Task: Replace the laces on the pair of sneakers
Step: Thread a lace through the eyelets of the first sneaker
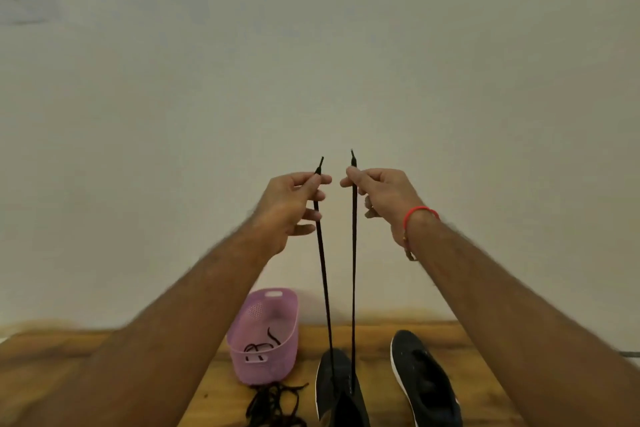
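lace: long thin black shoelace [353,270], both ends pulled up tight from the black cloth sneaker [337,388] on the counter.
left hand [289,210]: fingers pinch one lace end.
right hand [381,196]: fingers pinch the other end.
step: looks like making both ends even; next, cross them into the next holes.
other shoe: black sneaker with white sole [424,380], no lace.
nearby: pink plastic basket [263,336], pile of loose black laces [277,404].
place: brown wooden counter [374,340], plain pale wall [311,45].

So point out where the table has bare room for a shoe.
Bare table lies between the laced sneaker and the other sneaker. Crowded: the pink basket and the loose laces in front of it. The arms hide the rest.
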The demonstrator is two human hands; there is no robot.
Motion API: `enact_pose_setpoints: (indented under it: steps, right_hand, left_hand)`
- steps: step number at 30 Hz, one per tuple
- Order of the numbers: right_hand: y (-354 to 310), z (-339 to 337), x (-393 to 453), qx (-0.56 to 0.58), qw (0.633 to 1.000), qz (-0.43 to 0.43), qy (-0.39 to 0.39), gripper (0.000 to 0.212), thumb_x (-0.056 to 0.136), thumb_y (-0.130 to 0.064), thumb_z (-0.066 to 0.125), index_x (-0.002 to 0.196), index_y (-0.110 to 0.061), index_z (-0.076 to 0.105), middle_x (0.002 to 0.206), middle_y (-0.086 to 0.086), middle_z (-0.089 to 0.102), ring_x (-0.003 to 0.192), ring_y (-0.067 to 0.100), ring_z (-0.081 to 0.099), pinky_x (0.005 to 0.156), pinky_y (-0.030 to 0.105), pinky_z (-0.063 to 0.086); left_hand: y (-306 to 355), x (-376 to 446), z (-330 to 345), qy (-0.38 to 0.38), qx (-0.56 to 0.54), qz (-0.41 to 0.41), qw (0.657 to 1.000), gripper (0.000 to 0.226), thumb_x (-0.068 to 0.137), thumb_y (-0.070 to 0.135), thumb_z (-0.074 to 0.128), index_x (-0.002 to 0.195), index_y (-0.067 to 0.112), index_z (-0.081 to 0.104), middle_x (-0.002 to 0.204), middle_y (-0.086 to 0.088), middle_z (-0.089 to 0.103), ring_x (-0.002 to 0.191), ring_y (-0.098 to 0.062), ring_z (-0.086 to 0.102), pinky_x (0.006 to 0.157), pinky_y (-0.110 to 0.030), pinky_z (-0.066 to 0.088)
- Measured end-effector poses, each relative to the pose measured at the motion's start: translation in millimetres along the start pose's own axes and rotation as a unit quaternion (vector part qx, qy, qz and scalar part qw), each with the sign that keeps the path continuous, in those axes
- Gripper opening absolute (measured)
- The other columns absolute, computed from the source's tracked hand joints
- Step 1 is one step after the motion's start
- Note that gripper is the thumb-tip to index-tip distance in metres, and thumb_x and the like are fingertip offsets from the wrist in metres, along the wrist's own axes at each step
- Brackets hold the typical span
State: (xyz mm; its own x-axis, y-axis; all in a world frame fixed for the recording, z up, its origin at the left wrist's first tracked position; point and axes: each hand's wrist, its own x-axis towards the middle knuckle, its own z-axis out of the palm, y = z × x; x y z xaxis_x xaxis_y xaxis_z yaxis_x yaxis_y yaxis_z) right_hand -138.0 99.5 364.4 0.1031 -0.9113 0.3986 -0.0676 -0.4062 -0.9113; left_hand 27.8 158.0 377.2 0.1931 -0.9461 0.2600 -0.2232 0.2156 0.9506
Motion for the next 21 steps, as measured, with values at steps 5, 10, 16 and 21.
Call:
enact_pose_setpoints:
  steps: [5, 10, 16, 21]
  right_hand:
    - [-11, 9, 1, 0.144, 0.989, -0.025, 0.014, 0.014, 0.091, -0.017, 0.072, 0.100, -0.007, 0.074, 0.079, 0.007, 0.070, 0.074, 0.021, 0.066, 0.080, 0.039, 0.061]
    - [-19, 18, 4, 0.122, 0.991, -0.047, 0.022, 0.006, 0.092, -0.013, 0.069, 0.095, -0.008, 0.071, 0.076, 0.011, 0.072, 0.070, 0.024, 0.070, 0.079, 0.043, 0.062]
    - [-21, 29, 13, 0.122, 0.991, -0.048, 0.034, 0.006, 0.093, -0.025, 0.068, 0.093, -0.020, 0.071, 0.093, -0.002, 0.074, 0.088, 0.017, 0.072, 0.085, 0.038, 0.056]
    - [-20, 33, 16, 0.123, 0.990, -0.040, 0.048, 0.006, 0.091, -0.029, 0.070, 0.092, -0.023, 0.072, 0.088, -0.008, 0.072, 0.076, 0.004, 0.069, 0.084, 0.036, 0.056]
  left_hand:
    - [7, 7, 0, 0.067, -0.035, 0.021, 0.997, 0.011, 0.096, 0.029, 0.070, 0.104, 0.029, 0.078, 0.097, 0.014, 0.070, 0.074, -0.011, 0.052, 0.061, -0.026, 0.048]
    - [15, 13, -3, 0.109, -0.056, 0.009, 0.992, 0.015, 0.086, 0.034, 0.080, 0.100, 0.028, 0.076, 0.091, 0.015, 0.075, 0.078, -0.012, 0.054, 0.065, -0.028, 0.043]
    - [14, 17, 1, 0.106, -0.075, 0.005, 0.992, 0.016, 0.084, 0.039, 0.082, 0.096, 0.030, 0.075, 0.092, 0.020, 0.071, 0.093, -0.005, 0.060, 0.074, -0.031, 0.043]
    - [8, 22, 2, 0.091, -0.090, 0.015, 0.992, 0.017, 0.082, 0.039, 0.083, 0.095, 0.030, 0.076, 0.089, 0.021, 0.071, 0.091, 0.005, 0.057, 0.087, -0.033, 0.037]
